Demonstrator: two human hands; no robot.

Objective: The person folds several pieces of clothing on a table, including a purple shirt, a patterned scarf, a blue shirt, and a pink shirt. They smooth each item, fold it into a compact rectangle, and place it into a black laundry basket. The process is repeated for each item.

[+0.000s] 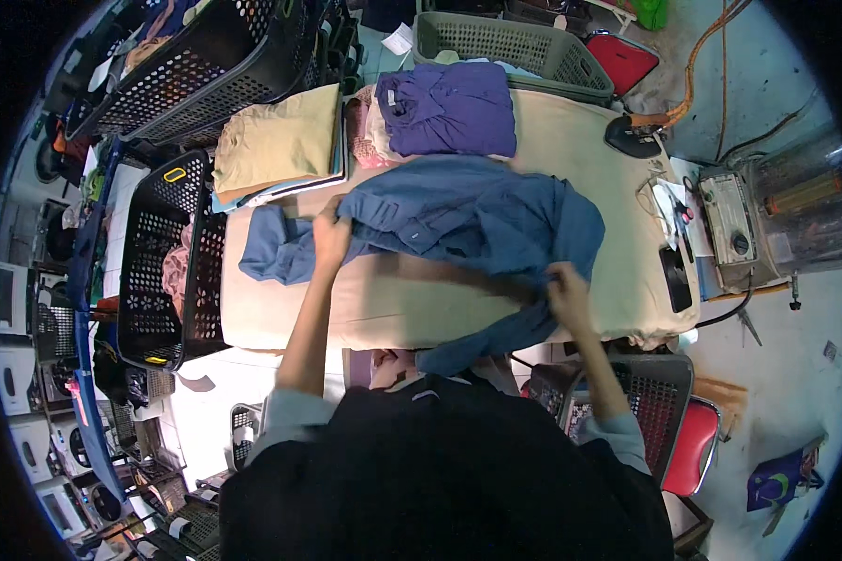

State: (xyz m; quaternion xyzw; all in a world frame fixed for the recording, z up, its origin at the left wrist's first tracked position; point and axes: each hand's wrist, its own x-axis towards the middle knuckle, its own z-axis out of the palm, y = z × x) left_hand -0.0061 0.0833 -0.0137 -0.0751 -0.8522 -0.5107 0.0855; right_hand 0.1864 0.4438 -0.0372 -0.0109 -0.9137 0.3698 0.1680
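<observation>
A blue long-sleeved shirt point(463, 210) lies loosely bunched across a cream padded ironing table point(393, 308). My left hand point(331, 228) grips its fabric on the left, where one sleeve stretches out flat beyond the hand. On the right, my right hand point(565, 291) holds another part of the shirt, and a sleeve hangs over the table's near edge towards me. Behind the shirt rests a folded purple shirt point(449, 109) on a stack. To its left is a pile of folded clothes with a pale yellow garment point(281, 137) on top.
A black perforated laundry basket point(196, 280) stands at the table's left end, a grey-green basket point(568, 56) behind it. An iron point(631, 137) with a cord sits at the back right. Scissors point(684, 212) and a phone point(675, 279) lie along the right edge, near a control box point(730, 217).
</observation>
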